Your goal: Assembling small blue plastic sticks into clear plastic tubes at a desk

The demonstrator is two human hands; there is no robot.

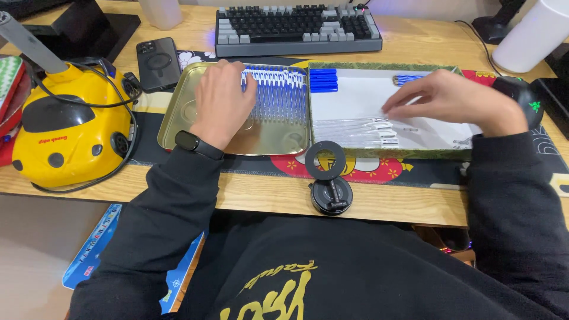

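Left hand (220,104): palm down, fingers loosely curled, resting on the pens (278,95) lined up in the gold tin tray (178,127); grip unclear.
Right hand (453,98): fingertips pinched over clear pen barrels (361,129) inside the white box (355,95).
Nearby: keyboard (296,26) behind, phone (157,62) left.

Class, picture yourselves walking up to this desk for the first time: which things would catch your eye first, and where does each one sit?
The bright yellow rounded gadget at the desk's left edge stands out first. In the middle, the left hand rests in a gold metal tray lined with a row of blue-and-white pens. To its right, the right hand reaches over clear pen barrels in a white-lined box.
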